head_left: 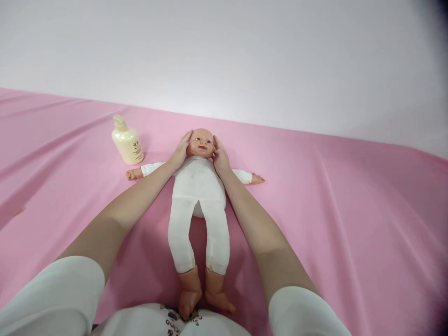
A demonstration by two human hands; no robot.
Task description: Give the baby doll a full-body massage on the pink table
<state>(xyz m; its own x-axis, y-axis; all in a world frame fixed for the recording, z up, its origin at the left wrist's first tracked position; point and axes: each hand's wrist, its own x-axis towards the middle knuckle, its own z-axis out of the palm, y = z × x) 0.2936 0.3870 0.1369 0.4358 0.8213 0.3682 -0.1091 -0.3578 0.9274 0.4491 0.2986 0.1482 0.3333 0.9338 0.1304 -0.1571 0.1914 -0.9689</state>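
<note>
A baby doll [199, 179] with a white cloth body lies on its back, head away from me, arms spread to the sides and feet close to my shirt. My left hand [182, 149] rests along the left side of the doll's head, fingers stretched out. Against the other side of the head lies my right hand [220, 155], its fingers also extended and slightly bent. Both palms face inward, touching the head from either side without wrapping round it. The far sides of the fingers are partly hidden.
A pale yellow pump bottle [128, 142] stands to the left, just beyond the doll's outstretched arm. Pink cloth [315, 224] with soft folds covers the surface. Behind its far edge rises a plain white wall [224, 60].
</note>
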